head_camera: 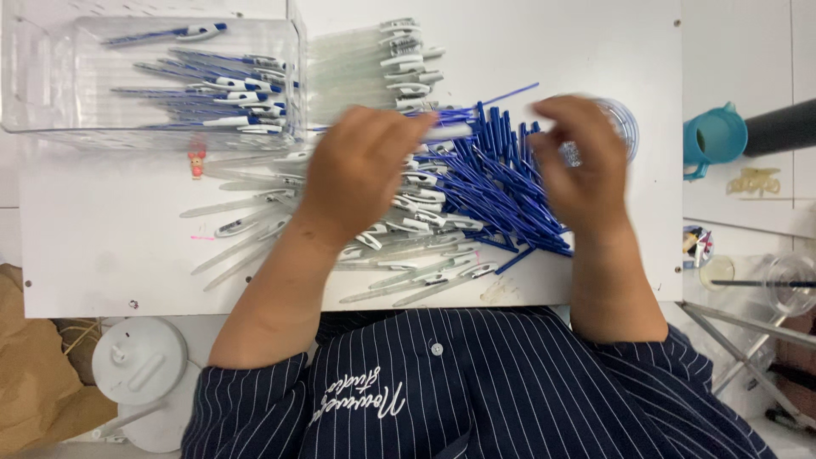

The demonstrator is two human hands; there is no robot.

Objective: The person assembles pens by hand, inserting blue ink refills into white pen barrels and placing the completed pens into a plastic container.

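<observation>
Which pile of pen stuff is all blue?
The heap of blue refills on the table under the right hand. The pen barrels by the left hand are clear.

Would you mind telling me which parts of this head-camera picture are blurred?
In the head view, both hands smear with motion, the right hand worst; the pile of blue pen refills and the clear plastic bin stay sharp under even light.

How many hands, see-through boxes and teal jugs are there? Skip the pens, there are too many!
Hands: 2, the left hand and the right hand
See-through box: 1
Teal jug: 1
Total: 4
</observation>
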